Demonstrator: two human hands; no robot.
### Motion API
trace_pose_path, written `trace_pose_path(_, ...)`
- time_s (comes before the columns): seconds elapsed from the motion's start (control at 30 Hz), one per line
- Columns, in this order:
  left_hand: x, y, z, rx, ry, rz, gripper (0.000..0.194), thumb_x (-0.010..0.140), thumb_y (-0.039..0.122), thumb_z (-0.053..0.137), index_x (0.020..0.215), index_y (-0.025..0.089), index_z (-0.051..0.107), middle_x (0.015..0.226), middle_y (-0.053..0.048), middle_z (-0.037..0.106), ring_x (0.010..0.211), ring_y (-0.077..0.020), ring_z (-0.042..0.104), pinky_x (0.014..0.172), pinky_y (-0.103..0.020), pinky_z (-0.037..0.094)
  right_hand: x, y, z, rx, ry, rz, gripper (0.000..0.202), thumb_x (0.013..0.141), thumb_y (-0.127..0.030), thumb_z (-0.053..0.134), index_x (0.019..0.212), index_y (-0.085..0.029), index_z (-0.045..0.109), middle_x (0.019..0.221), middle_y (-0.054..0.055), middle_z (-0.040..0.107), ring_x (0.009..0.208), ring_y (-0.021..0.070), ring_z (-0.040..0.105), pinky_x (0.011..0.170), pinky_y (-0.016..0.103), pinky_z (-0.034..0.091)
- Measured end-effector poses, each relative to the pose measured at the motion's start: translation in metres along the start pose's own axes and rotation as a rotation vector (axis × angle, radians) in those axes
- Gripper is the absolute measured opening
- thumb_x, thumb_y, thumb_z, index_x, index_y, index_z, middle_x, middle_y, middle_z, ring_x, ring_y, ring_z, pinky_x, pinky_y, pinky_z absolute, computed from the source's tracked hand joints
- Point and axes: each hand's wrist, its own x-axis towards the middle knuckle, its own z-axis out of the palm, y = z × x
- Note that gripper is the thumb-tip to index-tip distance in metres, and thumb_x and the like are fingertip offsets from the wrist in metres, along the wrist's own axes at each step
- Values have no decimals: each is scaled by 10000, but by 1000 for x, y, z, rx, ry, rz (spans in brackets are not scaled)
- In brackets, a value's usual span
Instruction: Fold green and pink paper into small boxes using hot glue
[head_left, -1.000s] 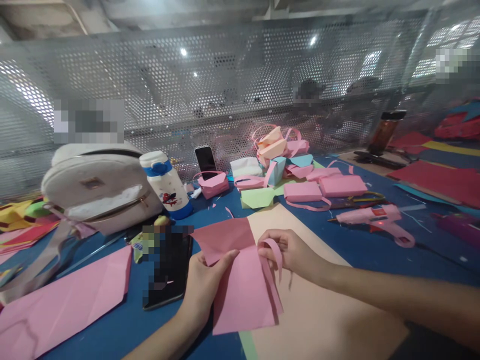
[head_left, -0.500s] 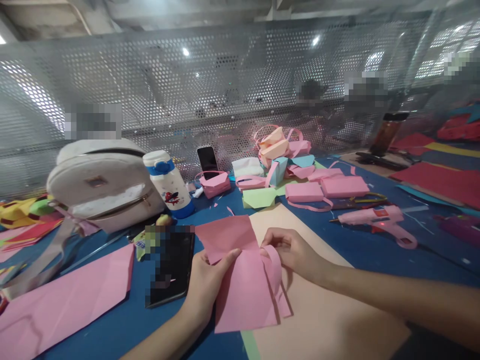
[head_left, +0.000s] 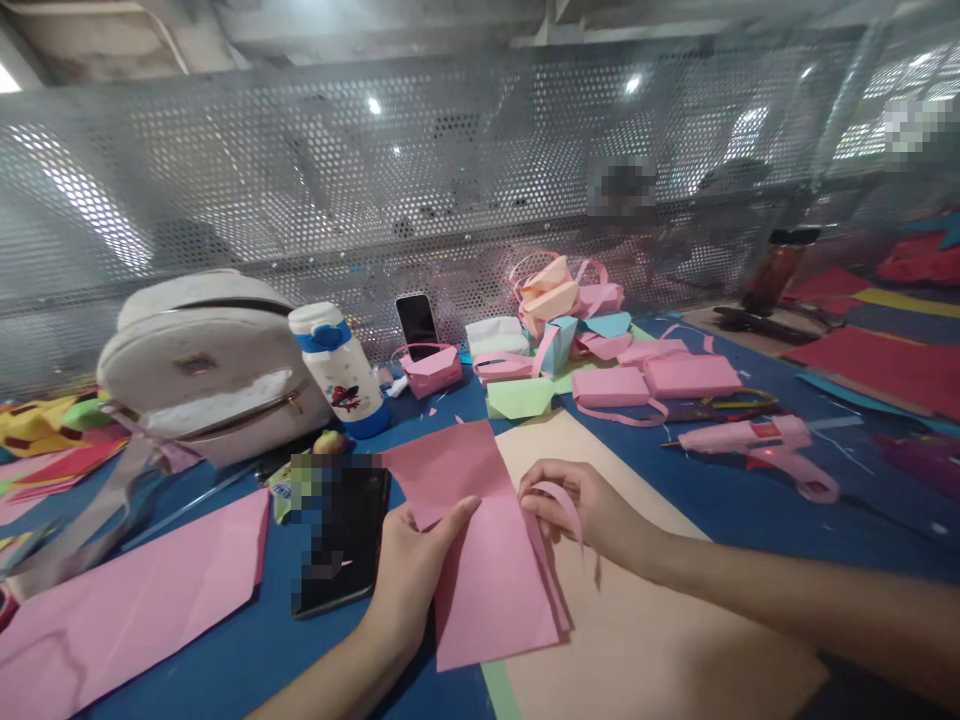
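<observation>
My left hand [head_left: 424,555] grips the left edge of a folded pink paper piece [head_left: 499,590], thumb on top and fingers hidden beneath. The piece has a darker pink upper flap and stands slightly raised over a peach paper sheet [head_left: 637,620]. At its right edge my right hand [head_left: 566,505] pinches a narrow pink paper strip [head_left: 564,498], which curls over the fingers and hangs down to the right. Whether the strip's end touches the folded piece is hidden by the fingertips. Beside my left hand lies a black phone [head_left: 345,540].
Left are a large pink paper sheet [head_left: 142,610], a pale backpack [head_left: 202,370] and a white-blue bottle [head_left: 341,370]. At the back stand small paper bags [head_left: 551,295] and an upright phone [head_left: 417,322]. A pink glue gun [head_left: 757,440] lies right, its cord trailing away.
The pink strip has swung outward to the right and now arcs over my right fingers, its loop narrower. My left hand keeps its hold on the folded paper.
</observation>
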Motion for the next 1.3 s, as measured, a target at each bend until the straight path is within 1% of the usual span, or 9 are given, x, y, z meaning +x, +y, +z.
trace_pose_path(0.17, 0, -2, -1, 2, 3, -1, 403, 590, 487, 858, 737, 130, 745, 780, -87, 782, 647, -222, 688, 561, -255, 519, 0, 2, 0, 30, -18, -58, 256, 850, -408, 732, 837, -179, 620, 703, -42, 539, 566, 84, 506, 566, 222, 422)
trace_pose_path(0.4, 2, -4, -1, -40, -4, -7, 411, 584, 483, 867, 762, 133, 747, 808, -96, 787, 666, -229, 700, 576, -261, 532, -2, -6, 2, 19, -4, 8, 301, 841, -439, 731, 809, -167, 606, 681, -34, 531, 577, 96, 505, 550, 219, 425)
trace_pose_path(0.57, 2, -3, -1, -57, -1, -19, 426, 569, 486, 871, 767, 128, 751, 807, -100, 788, 659, -224, 699, 570, -255, 529, -3, -4, 2, -19, -39, -7, 254, 873, -407, 696, 836, -168, 616, 677, -21, 560, 577, 111, 533, 570, 238, 442)
trace_pose_path(0.8, 6, -8, -2, -126, 9, -11, 454, 571, 458, 889, 838, 118, 750, 825, -104, 783, 695, -245, 715, 608, -283, 553, -4, -7, 2, -61, 8, -15, 240, 898, -402, 665, 830, -186, 589, 735, -20, 574, 618, 113, 539, 573, 224, 416)
trace_pose_path(0.93, 21, 12, -12, -212, 11, 44, 465, 576, 474, 882, 826, 114, 727, 744, -76, 751, 604, -199, 675, 541, -256, 526, -4, -4, 0, -6, 59, -4, 279, 947, -462, 575, 838, -210, 527, 686, -23, 589, 560, 110, 502, 490, 208, 347)
trace_pose_path(1.0, 32, 30, -18, -257, 52, 210, 388, 638, 477, 843, 754, 138, 695, 675, -35, 703, 563, -160, 633, 512, -231, 497, -3, -1, -1, 7, 86, -16, 312, 961, -502, 525, 849, -211, 540, 683, -17, 585, 540, 112, 483, 469, 210, 332)
trace_pose_path(1.1, 47, 54, -23, -290, 110, 362, 344, 673, 487, 783, 819, 192, 683, 777, -3, 706, 695, -149, 654, 638, -223, 519, -4, 1, -2, 2, 102, -44, 340, 958, -524, 504, 859, -206, 572, 690, -8, 580, 548, 119, 488, 474, 217, 336)
trace_pose_path(1.2, 62, 68, -20, -241, 125, 450, 359, 661, 452, 758, 901, 197, 677, 867, -13, 710, 777, -172, 655, 689, -250, 511, -5, 0, -2, -7, 106, -69, 336, 946, -515, 519, 846, -201, 586, 734, 0, 595, 562, 116, 496, 492, 221, 349)
trace_pose_path(1.3, 80, 76, -12, -115, 137, 521, 248, 712, 391, 714, 804, 166, 665, 732, 5, 655, 683, -164, 599, 607, -245, 457, -5, 0, -1, -17, 99, -73, 336, 941, -513, 522, 839, -201, 594, 722, -4, 592, 550, 115, 484, 489, 222, 345)
